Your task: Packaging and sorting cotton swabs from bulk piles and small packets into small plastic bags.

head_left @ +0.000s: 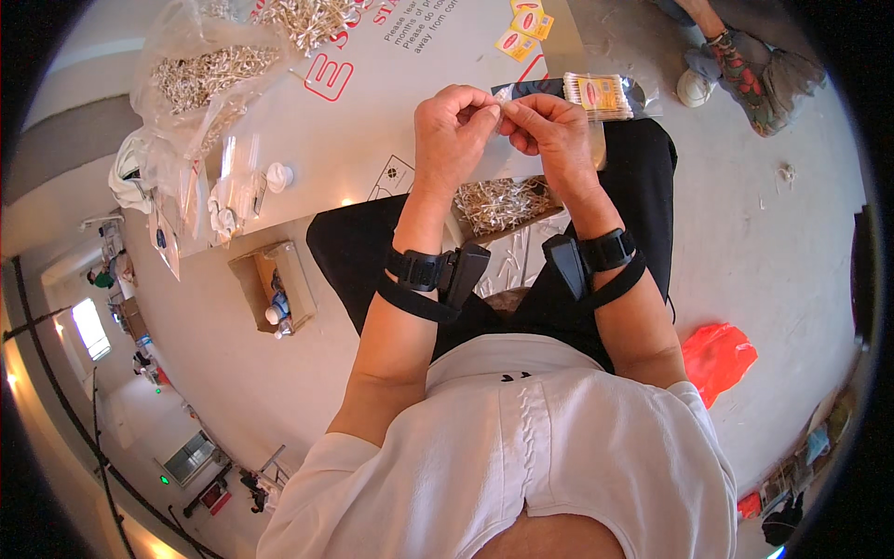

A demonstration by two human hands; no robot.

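Over the near edge of the white table (372, 121), my left hand (453, 135) and my right hand (559, 138) meet with thumbs and forefingers pinched together. A small whitish bit shows at the fingertips, too small to name. Just right of my right hand lies a clear pack of cotton swabs (596, 96) with a yellow label, on a dark strip. Below my hands, between my knees, an open cardboard box (540, 221) holds many loose cotton swabs (498, 203).
Clear bags of loose swabs (205, 79) stand at the table's far left. Yellow cards (523, 28) lie at the far edge. Left of my legs, a cardboard box (250, 289) sits on the floor; a red bag (717, 359) lies to the right. Another person's arm (705, 17) shows at upper right.
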